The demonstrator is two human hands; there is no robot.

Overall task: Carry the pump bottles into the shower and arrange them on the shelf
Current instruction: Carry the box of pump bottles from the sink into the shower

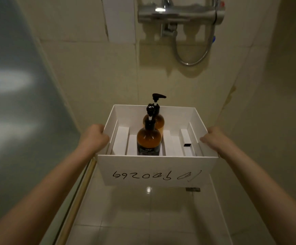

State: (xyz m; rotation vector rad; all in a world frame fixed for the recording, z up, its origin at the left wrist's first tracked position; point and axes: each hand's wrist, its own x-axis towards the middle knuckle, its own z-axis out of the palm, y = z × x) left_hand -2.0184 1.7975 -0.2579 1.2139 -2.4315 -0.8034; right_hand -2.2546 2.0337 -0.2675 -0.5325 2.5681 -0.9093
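Two brown pump bottles stand up straight inside a white box (158, 167). The near bottle (149, 138) is in the middle of the box, close to the box's front wall. The far bottle (155, 119) is right behind it, nearer the box's back wall, and the two look like they touch or almost touch. Each bottle has a black pump on top. The far bottle's pump sticks up above the box's back wall, with its spout pointing to the right.

The box is open on top. It has white folded card pieces on its floor, on both sides of the bottles. A small black patch (187, 145) sits on the card to the right of the bottles. The box's front wall has black handwriting on it, upside down.

The left hand (95, 138) holds the left wall of the box. Its grip is pressed together on that wall, with the thumb over the top edge. The right hand (212, 138) holds the right wall of the box. Its grip is pinching that wall too, with the fingers over the rim. Both arms reach out to the box from below.

Under the box is a shiny pale tile floor (143, 209). Behind the box is a cream tile wall (90, 68). High above the box, on that wall, is a silver shower tap (179, 14) with a silver hose (193, 57) hanging in a loop. To the left of the box is a frosted glass panel (11, 94) with a gold edge strip (78, 200).
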